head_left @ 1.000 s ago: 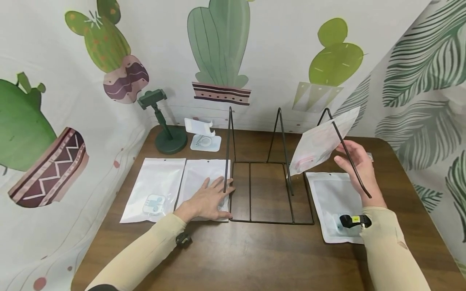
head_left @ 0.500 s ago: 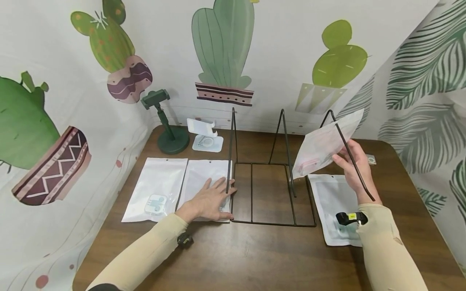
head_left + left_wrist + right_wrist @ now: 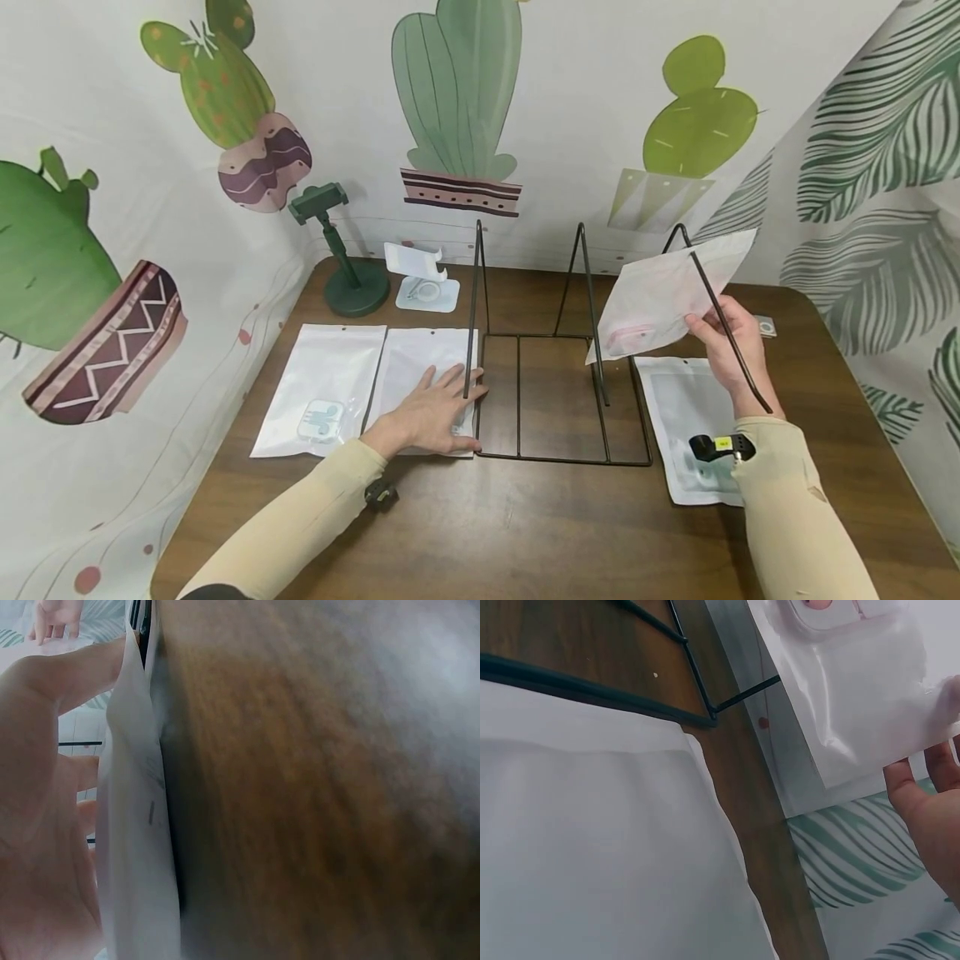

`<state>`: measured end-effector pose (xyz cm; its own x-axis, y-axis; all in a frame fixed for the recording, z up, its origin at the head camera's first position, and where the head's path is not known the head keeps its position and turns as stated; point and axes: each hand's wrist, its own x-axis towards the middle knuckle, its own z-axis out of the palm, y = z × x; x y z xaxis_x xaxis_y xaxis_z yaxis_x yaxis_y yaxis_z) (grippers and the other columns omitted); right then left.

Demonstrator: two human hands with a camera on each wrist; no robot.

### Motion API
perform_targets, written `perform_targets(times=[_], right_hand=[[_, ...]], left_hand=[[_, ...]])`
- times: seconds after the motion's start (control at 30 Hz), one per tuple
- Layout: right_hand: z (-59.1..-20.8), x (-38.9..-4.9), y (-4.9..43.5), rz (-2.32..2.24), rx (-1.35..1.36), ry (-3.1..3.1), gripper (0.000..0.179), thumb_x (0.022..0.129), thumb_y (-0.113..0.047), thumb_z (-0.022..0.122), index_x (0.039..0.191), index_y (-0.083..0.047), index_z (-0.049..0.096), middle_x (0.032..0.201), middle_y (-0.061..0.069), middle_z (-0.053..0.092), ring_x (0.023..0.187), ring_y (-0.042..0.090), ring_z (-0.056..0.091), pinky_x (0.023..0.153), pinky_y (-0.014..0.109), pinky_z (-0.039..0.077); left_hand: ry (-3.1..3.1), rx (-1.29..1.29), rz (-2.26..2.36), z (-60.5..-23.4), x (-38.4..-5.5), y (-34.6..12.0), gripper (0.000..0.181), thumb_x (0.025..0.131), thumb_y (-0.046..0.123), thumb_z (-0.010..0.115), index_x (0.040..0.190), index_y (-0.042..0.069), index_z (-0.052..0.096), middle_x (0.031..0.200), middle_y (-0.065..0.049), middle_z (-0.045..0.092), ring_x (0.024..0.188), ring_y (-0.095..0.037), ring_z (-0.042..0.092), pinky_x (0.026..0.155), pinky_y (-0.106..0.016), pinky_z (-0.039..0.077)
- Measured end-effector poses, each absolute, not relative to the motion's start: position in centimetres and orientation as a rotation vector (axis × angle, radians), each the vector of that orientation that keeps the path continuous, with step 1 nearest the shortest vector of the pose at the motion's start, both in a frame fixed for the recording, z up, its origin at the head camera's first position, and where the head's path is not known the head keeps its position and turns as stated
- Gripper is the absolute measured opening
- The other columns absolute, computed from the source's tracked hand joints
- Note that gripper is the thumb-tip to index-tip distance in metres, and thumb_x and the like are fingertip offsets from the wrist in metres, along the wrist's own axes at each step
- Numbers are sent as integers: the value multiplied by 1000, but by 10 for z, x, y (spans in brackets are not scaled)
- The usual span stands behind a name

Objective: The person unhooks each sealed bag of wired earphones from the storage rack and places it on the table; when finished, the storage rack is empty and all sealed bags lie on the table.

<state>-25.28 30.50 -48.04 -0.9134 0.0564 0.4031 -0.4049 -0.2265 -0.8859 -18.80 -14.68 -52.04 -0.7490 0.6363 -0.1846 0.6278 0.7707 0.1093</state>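
My right hand [image 3: 738,354] pinches a white zip pouch [image 3: 660,296] by its right edge, thumb on the near face. Through the pouch a pinkish item shows faintly in the head view; the right wrist view shows part of it inside the clear side of the pouch [image 3: 870,712]. The pouch is held tilted at the right divider of a black wire rack [image 3: 518,400], its lower left corner by the middle divider. My left hand [image 3: 431,414] rests with fingers spread on another white pouch [image 3: 397,354], fingertips at the rack's left side. In the left wrist view this pouch [image 3: 135,817] lies under the palm.
A white pouch with earphones [image 3: 322,419] lies at the far left, and another pouch [image 3: 667,404] lies flat right of the rack. Behind stand a green phone stand [image 3: 356,287] and a small white stand [image 3: 427,294]. A small square item [image 3: 766,326] sits beyond the right hand.
The pouch in my right hand has swung so that its face shows broader, its lower corner shifting left. My thumb now lies on its edge. The left hand stays in place.
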Motion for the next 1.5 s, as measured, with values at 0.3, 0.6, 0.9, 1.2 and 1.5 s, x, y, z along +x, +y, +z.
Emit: perform_targets(times=[0.3, 0.6, 0.9, 1.2, 1.5], right_hand=[[-474, -242, 302, 2128, 287, -1829, 19, 84, 20, 59, 87, 2, 66, 80, 0, 70, 79, 9, 65, 71, 15, 51], [-469, -231, 300, 1963, 94, -1923, 9, 83, 7, 71, 83, 0, 66, 74, -4, 72, 74, 6, 62, 69, 15, 49], [-472, -226, 304, 1803, -31, -2040, 10, 84, 8, 70, 86, -2, 69, 68, -10, 69, 70, 6, 56, 67, 13, 49], [-470, -219, 300, 1849, 26, -1963, 14, 82, 12, 68, 88, 0, 71, 69, -8, 71, 70, 5, 59, 65, 14, 50], [-471, -214, 299, 1994, 70, -1829, 15, 81, 16, 68, 91, 4, 70, 72, -1, 72, 71, 8, 62, 64, 17, 51]], left_hand=[[2747, 992, 55, -520, -188, -147, 91, 81, 76, 52, 153, 25, 32, 164, -2, 14, 150, -33, 16, 114, -66, 14], [2752, 989, 61, -521, -188, -147, 91, 80, 77, 52, 152, 25, 33, 164, -2, 15, 150, -32, 16, 115, -66, 14], [2761, 995, 67, -521, -189, -147, 91, 80, 76, 53, 152, 24, 34, 164, -2, 17, 149, -32, 17, 114, -67, 15], [2752, 994, 72, -520, -188, -147, 91, 81, 76, 53, 153, 24, 33, 164, -2, 16, 150, -32, 16, 114, -67, 14], [2751, 1009, 75, -519, -188, -147, 90, 82, 75, 52, 153, 23, 34, 164, -4, 16, 149, -33, 17, 114, -67, 15]])
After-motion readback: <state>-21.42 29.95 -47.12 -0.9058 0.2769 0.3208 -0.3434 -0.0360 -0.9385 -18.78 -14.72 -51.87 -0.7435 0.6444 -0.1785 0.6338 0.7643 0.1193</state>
